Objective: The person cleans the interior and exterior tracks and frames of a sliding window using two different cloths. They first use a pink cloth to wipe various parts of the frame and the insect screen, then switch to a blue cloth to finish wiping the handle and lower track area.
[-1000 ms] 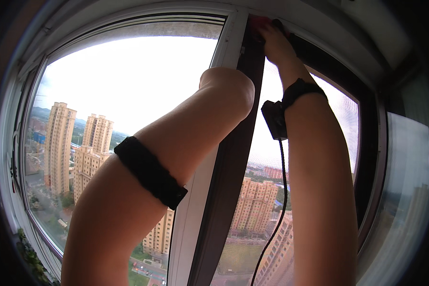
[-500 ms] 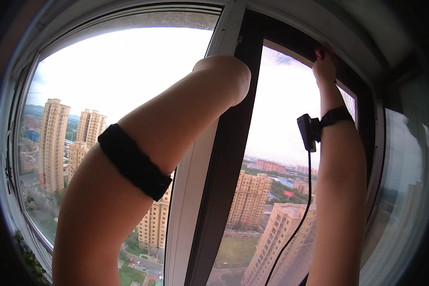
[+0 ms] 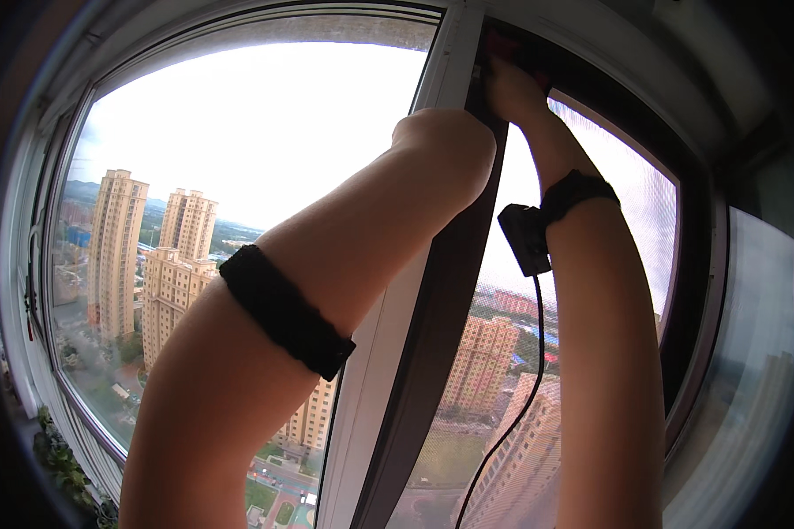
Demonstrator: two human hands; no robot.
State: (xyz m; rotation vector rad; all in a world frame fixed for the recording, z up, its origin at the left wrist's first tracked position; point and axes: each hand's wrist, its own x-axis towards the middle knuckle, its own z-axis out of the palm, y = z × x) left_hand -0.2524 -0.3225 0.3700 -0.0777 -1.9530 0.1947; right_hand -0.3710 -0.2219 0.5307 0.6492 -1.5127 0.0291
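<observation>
My right hand (image 3: 513, 91) is raised to the upper left corner of a dark window frame (image 3: 441, 335) with a mesh screen (image 3: 622, 176). It is closed on a dark red cloth (image 3: 503, 42), which presses against the top of the frame and shows only in part. My left hand (image 3: 450, 145) is bent at the wrist against the white post (image 3: 375, 353) and the dark frame's left side. Its fingers are hidden behind the wrist, so what they grip does not show.
A black band circles each forearm; the right one carries a small black box (image 3: 525, 238) with a hanging cable (image 3: 525, 406). A large glass pane (image 3: 238, 132) lies to the left, with tall buildings far below. Green leaves (image 3: 57, 458) show at lower left.
My right hand has moved left along the top of the dark frame with the red cloth, from near its right end to the upper left corner. The view has shifted slightly.
</observation>
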